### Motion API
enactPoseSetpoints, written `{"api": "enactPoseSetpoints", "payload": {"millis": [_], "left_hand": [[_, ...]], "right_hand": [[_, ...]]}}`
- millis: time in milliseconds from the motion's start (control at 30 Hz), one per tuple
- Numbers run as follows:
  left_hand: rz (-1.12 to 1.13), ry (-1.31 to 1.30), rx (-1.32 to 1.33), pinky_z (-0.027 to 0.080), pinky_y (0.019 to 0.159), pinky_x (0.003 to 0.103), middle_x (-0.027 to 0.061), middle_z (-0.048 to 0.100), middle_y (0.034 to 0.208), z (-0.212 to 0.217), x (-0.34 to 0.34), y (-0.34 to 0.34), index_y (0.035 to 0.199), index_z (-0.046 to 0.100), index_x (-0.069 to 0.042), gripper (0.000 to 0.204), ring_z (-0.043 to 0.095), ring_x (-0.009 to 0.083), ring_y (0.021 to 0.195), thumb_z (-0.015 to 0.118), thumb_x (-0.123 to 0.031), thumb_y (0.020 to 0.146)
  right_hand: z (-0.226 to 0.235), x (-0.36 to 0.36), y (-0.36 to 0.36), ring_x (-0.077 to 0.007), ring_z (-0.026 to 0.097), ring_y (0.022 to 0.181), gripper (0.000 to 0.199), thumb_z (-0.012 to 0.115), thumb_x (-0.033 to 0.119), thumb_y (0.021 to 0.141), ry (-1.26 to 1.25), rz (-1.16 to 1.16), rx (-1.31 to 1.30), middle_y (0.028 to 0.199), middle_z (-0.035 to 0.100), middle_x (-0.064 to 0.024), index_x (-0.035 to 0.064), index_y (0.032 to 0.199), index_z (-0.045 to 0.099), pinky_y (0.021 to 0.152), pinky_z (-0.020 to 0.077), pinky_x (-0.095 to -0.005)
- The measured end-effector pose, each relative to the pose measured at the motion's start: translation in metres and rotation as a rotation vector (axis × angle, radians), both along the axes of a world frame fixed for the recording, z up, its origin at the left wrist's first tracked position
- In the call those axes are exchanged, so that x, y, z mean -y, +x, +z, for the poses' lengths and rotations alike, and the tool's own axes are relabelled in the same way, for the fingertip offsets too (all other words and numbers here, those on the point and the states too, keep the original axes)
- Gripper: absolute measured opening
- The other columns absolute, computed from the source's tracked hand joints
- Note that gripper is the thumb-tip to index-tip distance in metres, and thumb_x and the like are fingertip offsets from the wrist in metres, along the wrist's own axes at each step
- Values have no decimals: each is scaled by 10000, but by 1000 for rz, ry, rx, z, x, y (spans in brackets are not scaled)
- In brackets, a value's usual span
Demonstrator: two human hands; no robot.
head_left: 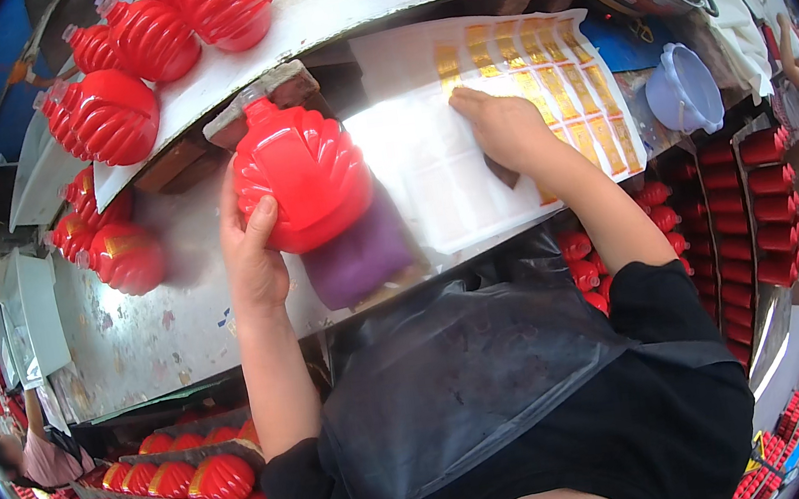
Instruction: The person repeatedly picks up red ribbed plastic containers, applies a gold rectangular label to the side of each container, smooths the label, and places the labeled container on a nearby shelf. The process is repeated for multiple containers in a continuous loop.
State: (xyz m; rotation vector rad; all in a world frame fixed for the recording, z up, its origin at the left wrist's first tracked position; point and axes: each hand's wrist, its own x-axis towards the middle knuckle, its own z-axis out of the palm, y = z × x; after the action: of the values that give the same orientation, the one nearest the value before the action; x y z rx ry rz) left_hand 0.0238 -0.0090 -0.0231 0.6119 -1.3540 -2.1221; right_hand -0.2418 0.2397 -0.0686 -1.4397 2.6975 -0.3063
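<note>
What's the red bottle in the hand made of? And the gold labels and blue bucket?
Red bottle: probably glossy plastic; its ridges catch bright highlights.
Gold labels: perhaps metallic foil or film; they gleam.
Blue bucket: likely plastic; it looks smooth and evenly coloured.

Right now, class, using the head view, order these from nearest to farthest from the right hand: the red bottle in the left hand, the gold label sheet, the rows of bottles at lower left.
1. Gold label sheet: beneath the right hand.
2. Held red bottle: to its left, in the left hand.
3. Rows of bottles: lower left.
</note>
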Motion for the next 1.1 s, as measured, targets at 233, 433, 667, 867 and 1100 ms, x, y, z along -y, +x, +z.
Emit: {"api": "enactPoseSetpoints", "payload": {"millis": [233,433,667,867,1100], "left_hand": [[-49,5,-33,385,1206,424,137,517,1543,-5,0,-1,1607,362,-33,784,514,257,1416,743,-220,948],[41,-47,5,399,1194,422,136,504,1538,-2,-7,0,1624,325,-62,756,516,254,1397,709,-191,986],[29,-64,-42,484,1122,407,144,531,1461,5,-14,-8,1606,303,-52,908,570,239,1307,845,-122,882],[17,-13,-54,491,1119,408,152,530,1453,7,-15,-7,1603,288,-27,898,575,238,1300,821,-86,883],[40,24,-28,488,1121,402,157,532,1447,10,-23,-9,1608,273,-26,824,578,242,1295,751,-115,943]], "right_hand": [[18,-84,100,-289,736,726,475,650,84,881,17,242,29,1463,609,-172,10,1349,634,700,605,-411],[14,-84,116,-248,713,738,574,799,278,855,-90,194,-55,1425,631,-133,19,1341,638,671,591,-369],[9,-109,117,-197,692,681,440,814,188,816,-169,384,-225,1266,716,-91,39,1220,720,592,557,-321],[62,-64,96,-95,646,652,195,736,151,949,-230,-146,711,695,718,-70,-33,962,800,614,523,-293],[157,52,57,-81,649,566,179,728,121,988,-493,-57,957,805,731,-44,-48,1025,771,497,495,-215]]}}
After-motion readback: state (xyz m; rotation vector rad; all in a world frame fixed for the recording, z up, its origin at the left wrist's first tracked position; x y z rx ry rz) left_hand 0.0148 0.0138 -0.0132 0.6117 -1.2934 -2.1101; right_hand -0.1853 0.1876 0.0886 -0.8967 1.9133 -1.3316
